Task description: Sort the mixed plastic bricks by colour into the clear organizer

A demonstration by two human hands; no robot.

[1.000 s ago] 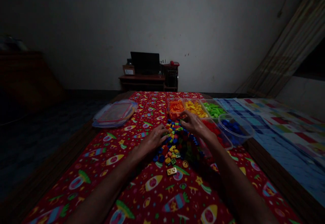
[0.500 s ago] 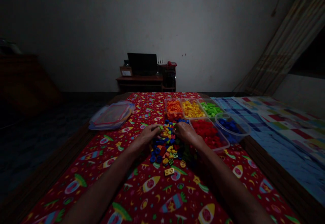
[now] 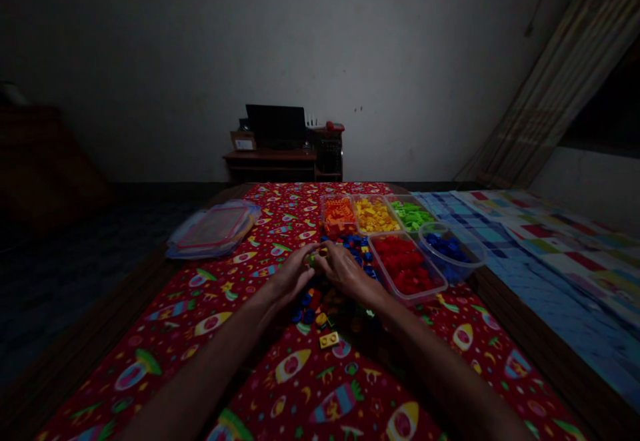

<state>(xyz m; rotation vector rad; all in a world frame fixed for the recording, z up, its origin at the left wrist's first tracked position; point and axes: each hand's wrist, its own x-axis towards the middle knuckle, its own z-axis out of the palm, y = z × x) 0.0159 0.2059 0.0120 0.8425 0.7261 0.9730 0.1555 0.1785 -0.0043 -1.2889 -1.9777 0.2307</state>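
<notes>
A heap of small mixed-colour plastic bricks (image 3: 325,301) lies on a red cloth with rocket prints (image 3: 320,374). My left hand (image 3: 293,274) and my right hand (image 3: 345,271) rest on top of the heap, fingertips meeting at its far side around a small green brick (image 3: 313,259). Both hands are curled, fingers pressed together in a pinch. A single yellow brick (image 3: 329,340) lies apart at the near side of the heap.
Clear tubs hold sorted bricks: orange (image 3: 339,213), yellow (image 3: 374,214), green (image 3: 413,214), red (image 3: 406,266); a round tub holds blue ones (image 3: 447,247). Stacked lids (image 3: 213,229) lie far left. A checked cloth (image 3: 550,254) covers the right. A desk with a monitor (image 3: 280,141) stands at the wall.
Both hands have drawn together toward the middle of the heap. The right hand came back from near the orange tub and now meets the left hand's fingertips.
</notes>
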